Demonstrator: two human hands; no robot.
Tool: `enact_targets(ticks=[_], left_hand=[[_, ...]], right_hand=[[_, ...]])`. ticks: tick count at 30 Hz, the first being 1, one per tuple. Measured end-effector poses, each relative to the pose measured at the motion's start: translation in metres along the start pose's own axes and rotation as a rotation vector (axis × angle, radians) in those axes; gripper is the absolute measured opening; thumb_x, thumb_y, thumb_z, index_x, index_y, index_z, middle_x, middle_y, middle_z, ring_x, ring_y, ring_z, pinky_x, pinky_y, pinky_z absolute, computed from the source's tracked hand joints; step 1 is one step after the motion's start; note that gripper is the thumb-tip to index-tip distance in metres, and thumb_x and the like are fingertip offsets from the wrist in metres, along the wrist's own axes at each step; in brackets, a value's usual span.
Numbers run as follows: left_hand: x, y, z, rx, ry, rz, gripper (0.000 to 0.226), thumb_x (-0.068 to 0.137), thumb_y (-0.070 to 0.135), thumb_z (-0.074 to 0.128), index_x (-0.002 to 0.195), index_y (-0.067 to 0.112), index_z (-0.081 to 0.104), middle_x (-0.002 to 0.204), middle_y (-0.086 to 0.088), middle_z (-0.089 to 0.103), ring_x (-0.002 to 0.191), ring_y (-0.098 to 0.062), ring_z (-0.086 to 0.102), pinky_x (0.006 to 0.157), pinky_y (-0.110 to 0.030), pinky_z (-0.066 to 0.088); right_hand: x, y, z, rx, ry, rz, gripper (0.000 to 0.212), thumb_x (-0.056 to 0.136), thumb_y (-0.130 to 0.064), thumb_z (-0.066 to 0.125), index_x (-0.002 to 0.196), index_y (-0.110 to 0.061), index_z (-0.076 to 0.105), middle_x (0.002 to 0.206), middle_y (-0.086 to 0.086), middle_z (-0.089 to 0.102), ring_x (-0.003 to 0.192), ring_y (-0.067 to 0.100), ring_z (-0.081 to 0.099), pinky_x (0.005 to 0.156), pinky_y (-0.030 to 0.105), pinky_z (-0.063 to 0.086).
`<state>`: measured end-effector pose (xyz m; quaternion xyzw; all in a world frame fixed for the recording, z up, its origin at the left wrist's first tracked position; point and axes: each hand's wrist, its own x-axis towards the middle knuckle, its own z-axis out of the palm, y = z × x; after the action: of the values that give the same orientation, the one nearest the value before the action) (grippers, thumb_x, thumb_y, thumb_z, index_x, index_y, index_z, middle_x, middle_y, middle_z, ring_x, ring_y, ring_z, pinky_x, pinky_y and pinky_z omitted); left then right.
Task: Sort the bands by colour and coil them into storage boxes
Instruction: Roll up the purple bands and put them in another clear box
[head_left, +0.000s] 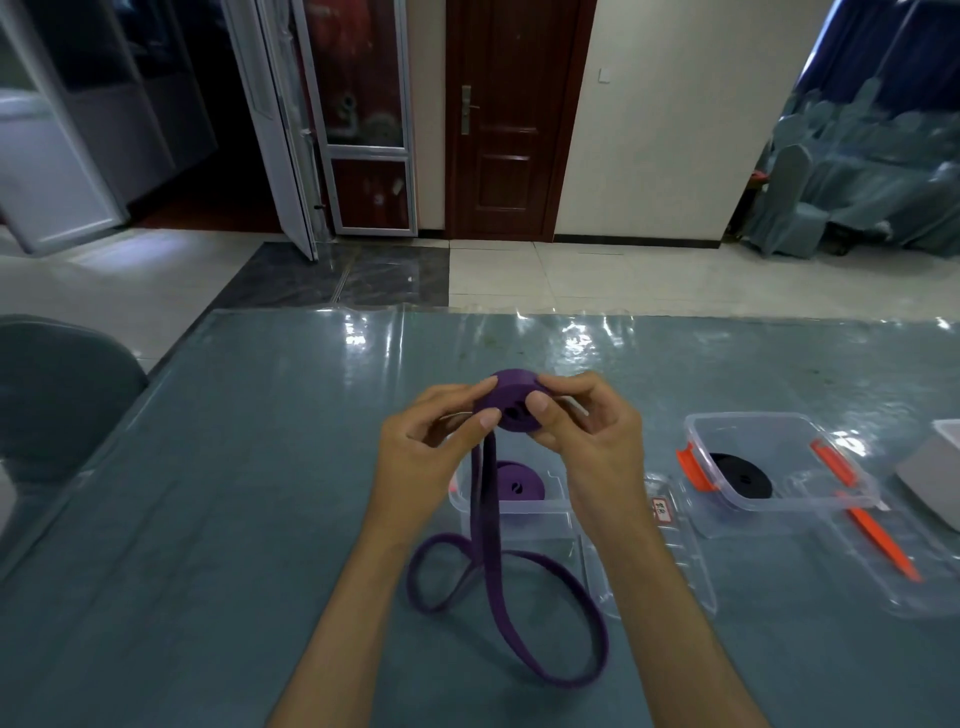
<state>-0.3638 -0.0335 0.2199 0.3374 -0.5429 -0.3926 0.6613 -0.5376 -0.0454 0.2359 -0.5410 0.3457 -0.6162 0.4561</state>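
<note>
Left hand (431, 441) and right hand (582, 421) both pinch the purple coil (511, 400) above the counter (234, 493); judged best to keep wraps tight while feeding the loose tail (498, 597), then drop it into the near box (519, 512) beside the finished purple coil (519, 486).

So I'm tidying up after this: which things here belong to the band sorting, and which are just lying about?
Job:
purple band, being coiled by left hand and right hand
near box with a purple coil
right box with a black coil
box lids

Lying about:
grey chair
grey-white object at the right edge
</note>
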Motion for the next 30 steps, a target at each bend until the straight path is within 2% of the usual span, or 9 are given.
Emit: enact_targets(ticks=[4, 7, 9, 13, 17, 21, 24, 27, 30], left_hand=[[0.000, 0.005, 0.001, -0.025, 0.069, -0.009, 0.028, 0.083, 0.019, 0.088, 0.106, 0.032, 0.080, 0.106, -0.002, 0.081, 0.102, -0.017, 0.077, 0.087, -0.021, 0.059], [-0.001, 0.004, 0.003, -0.043, 0.082, -0.004, 0.023, 0.084, 0.016, 0.086, 0.104, 0.026, 0.082, 0.105, -0.004, 0.081, 0.100, -0.018, 0.078, 0.086, -0.020, 0.059], [-0.001, 0.004, 0.002, -0.039, 0.014, -0.021, 0.028, 0.088, 0.012, 0.081, 0.114, 0.023, 0.081, 0.112, -0.006, 0.079, 0.106, -0.018, 0.076, 0.090, -0.020, 0.058], [0.000, 0.006, 0.001, -0.008, -0.001, 0.005, 0.031, 0.091, 0.011, 0.080, 0.115, 0.031, 0.079, 0.111, 0.000, 0.080, 0.106, -0.015, 0.076, 0.089, -0.019, 0.058], [-0.003, 0.004, 0.001, 0.033, 0.036, 0.033, 0.025, 0.092, 0.016, 0.081, 0.111, 0.032, 0.079, 0.110, 0.000, 0.080, 0.105, -0.018, 0.077, 0.089, -0.020, 0.059], [-0.001, 0.002, -0.004, 0.031, -0.065, -0.001, 0.034, 0.094, 0.011, 0.078, 0.124, 0.028, 0.078, 0.120, -0.003, 0.077, 0.111, -0.021, 0.075, 0.093, -0.024, 0.058], [0.000, 0.004, -0.004, 0.070, -0.020, 0.028, 0.034, 0.092, 0.013, 0.080, 0.118, 0.035, 0.078, 0.115, 0.001, 0.079, 0.109, -0.020, 0.076, 0.092, -0.025, 0.059], [-0.003, 0.006, 0.001, 0.073, 0.032, 0.071, 0.028, 0.091, 0.018, 0.082, 0.113, 0.035, 0.078, 0.112, 0.003, 0.079, 0.107, -0.019, 0.076, 0.091, -0.022, 0.059], [-0.001, 0.008, 0.001, 0.048, -0.051, 0.059, 0.033, 0.093, 0.015, 0.079, 0.124, 0.028, 0.077, 0.118, -0.002, 0.077, 0.112, -0.023, 0.074, 0.094, -0.024, 0.058]], right_hand=[[0.001, 0.000, -0.002, -0.012, -0.051, 0.052, 0.026, 0.080, -0.020, 0.087, 0.091, -0.011, 0.064, 0.103, 0.016, 0.077, 0.101, 0.034, 0.076, 0.091, 0.058, 0.062], [0.002, -0.003, -0.001, -0.053, -0.048, -0.009, 0.022, 0.085, -0.019, 0.086, 0.103, -0.026, 0.075, 0.102, 0.010, 0.079, 0.097, 0.028, 0.078, 0.084, 0.047, 0.065], [0.002, -0.001, 0.001, -0.002, -0.012, -0.034, 0.017, 0.089, -0.018, 0.082, 0.103, -0.025, 0.077, 0.104, 0.008, 0.080, 0.101, 0.029, 0.077, 0.084, 0.046, 0.065], [0.001, 0.005, 0.004, 0.051, -0.009, 0.057, 0.027, 0.084, -0.024, 0.085, 0.095, -0.010, 0.064, 0.105, 0.010, 0.078, 0.103, 0.033, 0.076, 0.091, 0.059, 0.061], [0.002, 0.003, 0.003, -0.004, -0.002, 0.021, 0.028, 0.078, -0.027, 0.089, 0.096, -0.021, 0.069, 0.101, 0.016, 0.076, 0.097, 0.038, 0.075, 0.087, 0.064, 0.060], [0.000, 0.002, 0.006, 0.071, 0.015, -0.018, 0.026, 0.079, -0.030, 0.090, 0.094, -0.023, 0.070, 0.106, 0.013, 0.077, 0.104, 0.036, 0.075, 0.090, 0.063, 0.060], [0.002, -0.001, 0.001, 0.049, -0.020, 0.044, 0.030, 0.078, -0.026, 0.088, 0.089, -0.018, 0.062, 0.104, 0.017, 0.077, 0.100, 0.036, 0.076, 0.087, 0.059, 0.062], [0.004, -0.007, -0.001, 0.023, -0.026, -0.011, 0.030, 0.081, -0.030, 0.090, 0.103, -0.025, 0.071, 0.103, 0.013, 0.079, 0.098, 0.033, 0.077, 0.081, 0.052, 0.065], [0.004, -0.008, 0.001, 0.140, 0.018, -0.043, 0.028, 0.079, -0.038, 0.089, 0.099, -0.024, 0.076, 0.105, 0.012, 0.079, 0.101, 0.035, 0.077, 0.083, 0.048, 0.065]])
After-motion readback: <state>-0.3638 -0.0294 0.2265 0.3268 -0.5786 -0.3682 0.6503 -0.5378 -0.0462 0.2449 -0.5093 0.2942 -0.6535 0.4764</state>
